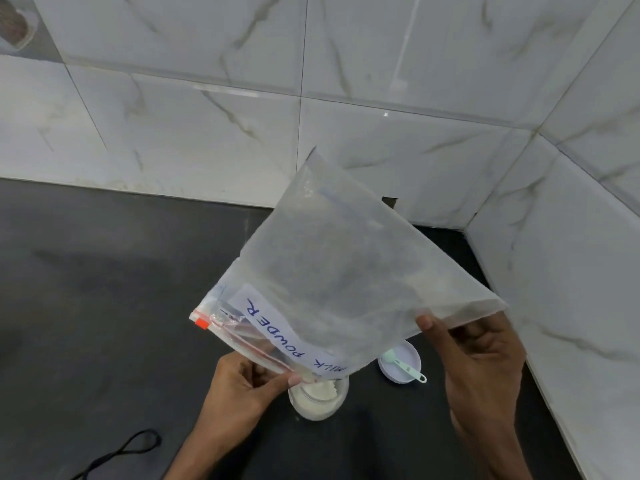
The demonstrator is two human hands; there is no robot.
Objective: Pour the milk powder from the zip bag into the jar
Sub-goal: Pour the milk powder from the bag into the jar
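Zip bag held inverted above the jar on the counter; left hand pinches its mouth edge, right hand grips the bottom corner; white powder visible in jar

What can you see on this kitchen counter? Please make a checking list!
Surface: dark matte counter.
Job's things: clear plastic zip bag labelled MILK POWDER, upended, mouth over open glass jar holding white powder.
Clutter: round white lid carrying mint-green plastic scoop.
Grippers: left hand pinches bag's zip edge; right hand holds its bottom corner.
Cables: black looped cord, lower left.
Surroundings: white marble-look wall tiles.
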